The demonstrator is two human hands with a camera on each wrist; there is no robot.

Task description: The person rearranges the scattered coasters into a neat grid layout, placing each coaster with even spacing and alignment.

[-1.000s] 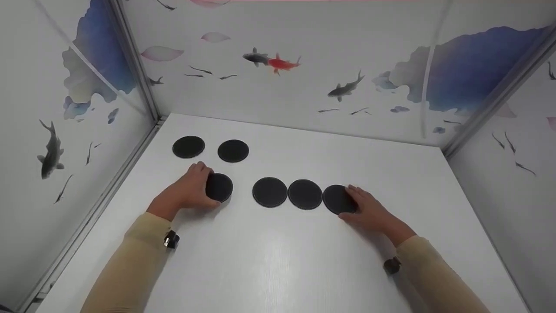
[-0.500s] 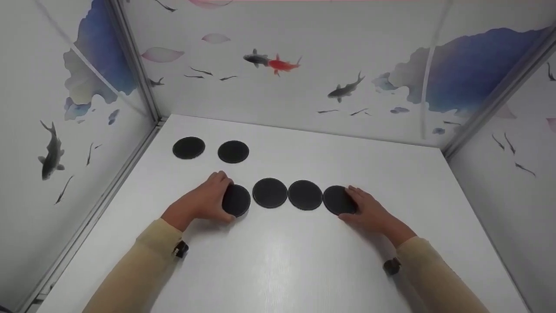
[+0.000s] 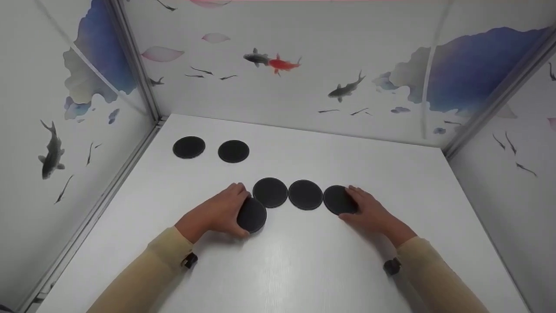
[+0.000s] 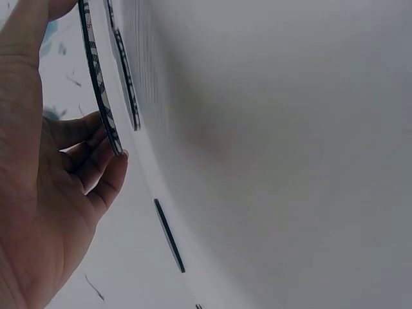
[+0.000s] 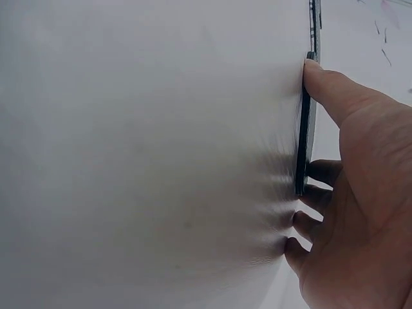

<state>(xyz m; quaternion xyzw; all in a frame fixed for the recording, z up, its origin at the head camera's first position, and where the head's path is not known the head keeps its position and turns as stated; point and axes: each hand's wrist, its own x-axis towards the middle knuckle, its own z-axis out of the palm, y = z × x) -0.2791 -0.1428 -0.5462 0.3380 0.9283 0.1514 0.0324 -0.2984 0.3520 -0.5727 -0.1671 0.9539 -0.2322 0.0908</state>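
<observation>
Fingers and thumb of the left hand, spread disc-wide, pinch one black disc; the right hand likewise pinches the rightmost disc.

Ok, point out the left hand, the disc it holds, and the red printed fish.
Left hand (image 3: 219, 213): head view, its back.
Disc it holds (image 3: 253, 216): head view, upper face.
Red printed fish (image 3: 283, 65): head view, mid-body.

Head view: greyish, diffuse light; pale glare on white tabletop, soft shadows. Wrist views dimmer, hazy, tabletop blurred.
</observation>
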